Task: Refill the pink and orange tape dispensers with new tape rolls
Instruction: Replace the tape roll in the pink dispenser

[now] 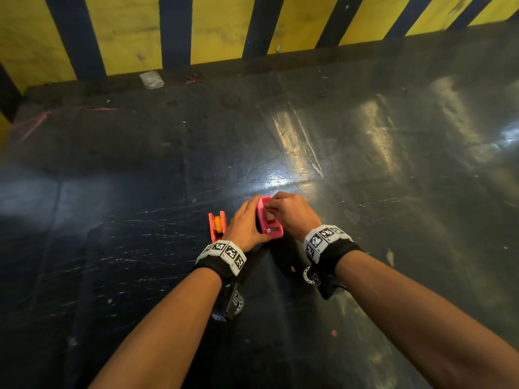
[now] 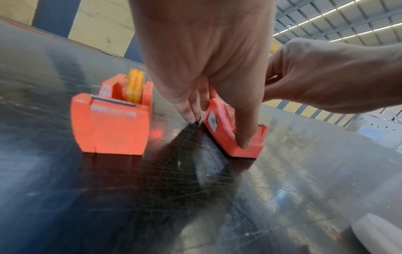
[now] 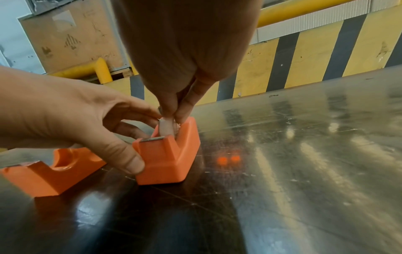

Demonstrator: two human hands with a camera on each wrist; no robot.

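Two dispensers stand side by side on the dark table (image 1: 365, 153), long axes running away from the person. Leftmost, the orange dispenser (image 1: 216, 226) already carries a yellow roll (image 2: 135, 86) and stands untouched, just beside the left hand (image 1: 244, 223). That hand braces the pink dispenser (image 1: 269, 220), thumb against its near cutter end, fingers down its left side. The right hand (image 1: 292, 213), directly above, pinches a pale tape roll (image 3: 166, 128) sitting in the cradle. Judgement: seating needs a straight downward push. Open table lies right and beyond; the striped barrier (image 1: 219, 29) is well apart.
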